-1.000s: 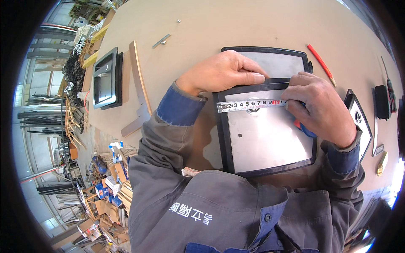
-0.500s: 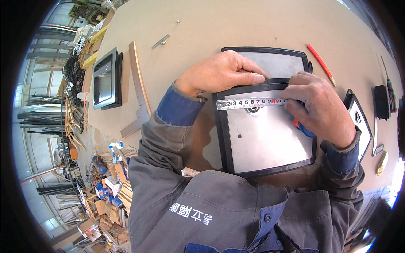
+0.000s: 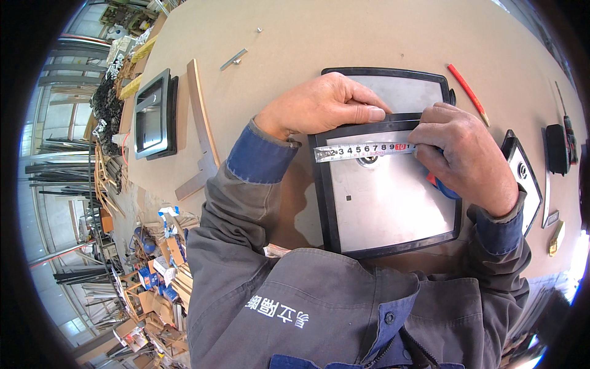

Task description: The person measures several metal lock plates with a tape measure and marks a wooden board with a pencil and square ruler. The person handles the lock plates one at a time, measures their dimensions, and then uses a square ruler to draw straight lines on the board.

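Note:
A silver metal panel (image 3: 393, 203) with a black frame and a round fitting near its top stands tilted in front of me. Across its upper part runs the blade of a tape measure (image 3: 362, 150), its end at the panel's left border. My right hand (image 3: 464, 157) is closed around the tape measure, whose blue and red case shows below the fingers. At the panel's top edge, my left hand (image 3: 329, 106) is closed, thumb and forefinger along the black frame. Its other fingers are hidden. Behind lies a second black-framed panel (image 3: 393, 86).
On the table (image 3: 295, 37) lie a red pencil (image 3: 468, 95), a wooden square (image 3: 203, 123), a black-rimmed metal tray (image 3: 153, 117) and a small metal strip (image 3: 233, 59). At right are another framed panel (image 3: 522, 175) and a screwdriver (image 3: 568, 132). Cluttered boxes (image 3: 153, 277) stand lower left.

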`<state>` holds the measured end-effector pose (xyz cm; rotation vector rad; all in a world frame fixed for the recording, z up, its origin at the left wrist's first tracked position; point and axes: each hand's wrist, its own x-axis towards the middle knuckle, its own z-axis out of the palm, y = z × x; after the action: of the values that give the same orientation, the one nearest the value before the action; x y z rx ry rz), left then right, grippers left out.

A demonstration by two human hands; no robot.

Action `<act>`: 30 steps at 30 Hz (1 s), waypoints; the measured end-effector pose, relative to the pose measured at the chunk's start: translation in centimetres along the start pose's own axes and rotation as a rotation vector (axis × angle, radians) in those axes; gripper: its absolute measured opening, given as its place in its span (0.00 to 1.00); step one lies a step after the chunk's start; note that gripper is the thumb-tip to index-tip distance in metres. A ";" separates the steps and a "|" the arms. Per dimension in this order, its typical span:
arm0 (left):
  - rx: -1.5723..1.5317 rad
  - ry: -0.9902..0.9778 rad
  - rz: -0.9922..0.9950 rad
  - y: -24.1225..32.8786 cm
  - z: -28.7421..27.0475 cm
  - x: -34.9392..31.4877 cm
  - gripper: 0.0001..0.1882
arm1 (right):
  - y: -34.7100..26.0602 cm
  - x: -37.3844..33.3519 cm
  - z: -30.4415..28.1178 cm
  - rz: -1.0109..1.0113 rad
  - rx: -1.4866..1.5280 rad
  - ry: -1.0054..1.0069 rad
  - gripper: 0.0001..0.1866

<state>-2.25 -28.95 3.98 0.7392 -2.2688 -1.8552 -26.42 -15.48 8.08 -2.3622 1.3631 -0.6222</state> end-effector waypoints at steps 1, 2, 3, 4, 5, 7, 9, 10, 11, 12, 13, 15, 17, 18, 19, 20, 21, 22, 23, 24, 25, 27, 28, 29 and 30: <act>0.009 0.001 0.003 0.0 0.0 0.1 0.17 | -0.2 0.0 -0.3 0.017 -0.008 -0.017 0.07; 0.018 0.003 0.007 0.0 0.0 0.1 0.17 | -0.3 0.1 -0.4 0.033 -0.016 -0.034 0.07; 0.002 0.004 0.004 0.0 0.0 0.1 0.17 | -0.1 0.0 -0.3 0.020 -0.001 -0.014 0.07; -0.013 0.003 0.003 0.1 0.0 0.1 0.17 | 0.2 0.0 0.1 0.007 0.012 0.006 0.07; -0.028 0.004 0.002 0.2 0.0 0.1 0.16 | 0.4 -0.1 0.2 -0.007 0.025 0.026 0.06; -0.026 -0.006 0.016 0.0 0.1 -0.1 0.16 | -0.2 0.2 -0.5 0.017 0.041 -0.025 0.07; 0.127 0.012 0.109 0.0 -0.2 0.0 0.16 | -0.7 0.7 -1.0 0.063 0.030 -0.057 0.07; 0.161 0.015 0.136 -0.1 -0.3 0.1 0.16 | -0.6 0.3 -0.8 0.089 0.023 -0.061 0.07; 0.196 0.014 0.161 -0.1 -0.3 0.1 0.16 | -0.6 0.1 -0.7 0.115 0.018 -0.065 0.07; 0.164 0.024 0.150 -0.2 -0.3 0.0 0.16 | -0.6 0.1 -0.5 0.094 0.048 -0.050 0.07; 0.127 0.028 0.153 -0.3 -0.2 0.0 0.16 | -0.8 0.2 -0.7 0.084 0.068 -0.036 0.06; 0.103 0.043 0.097 -0.3 -0.1 -0.7 0.16 | -1.3 1.0 -0.9 0.086 0.107 -0.080 0.07; 0.015 0.008 0.074 0.1 -0.1 -0.1 0.16 | -1.3 0.6 -1.5 0.105 0.150 -0.061 0.07; -0.028 -0.012 0.086 -0.3 0.0 -0.1 0.16 | -1.0 0.4 -1.5 0.060 0.229 -0.021 0.07; -0.081 -0.035 0.105 -0.8 0.2 0.0 0.16 | -1.1 0.5 -1.9 0.098 0.267 -0.043 0.07; -0.133 -0.038 0.100 -0.7 0.2 -0.2 0.16 | -1.3 0.5 -2.5 0.137 0.307 -0.064 0.07; -0.122 -0.045 0.126 -1.4 0.2 -0.2 0.15 | -1.5 0.6 -2.9 0.177 0.347 -0.085 0.07; -0.109 -0.061 0.156 -1.1 0.2 -0.1 0.15 | -1.1 0.3 -2.6 0.110 0.384 0.002 0.06; -0.097 -0.078 0.184 -0.7 0.1 -0.1 0.15 | -1.0 0.2 -3.1 0.145 0.401 0.021 0.05; 0.002 -0.021 0.074 -0.3 -0.1 -0.4 0.15 | -1.0 0.1 -3.8 0.180 0.418 0.040 0.04; -0.099 -0.037 0.132 -0.9 0.1 0.5 0.15 | -0.5 -0.3 -4.3 0.222 0.439 0.068 0.04; -0.118 -0.048 0.084 -0.7 0.2 0.3 0.15 | 0.9 -1.3 -4.3 0.270 0.548 0.173 0.05; -0.047 -0.035 0.102 -0.4 -0.1 0.2 0.16 | 1.2 -1.8 -5.1 0.301 0.594 0.195 0.06; 0.016 -0.033 0.124 0.0 -0.1 0.1 0.16 | 1.4 -2.4 -5.7 0.343 0.635 0.217 0.06; 0.079 -0.032 0.146 0.2 -0.2 0.1 0.16 | 2.2 -3.1 -5.9 0.383 0.703 0.271 0.08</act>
<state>-2.31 -29.10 4.23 0.5417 -2.3585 -1.7337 -32.48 -14.25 11.35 -1.4609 1.3560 -1.1075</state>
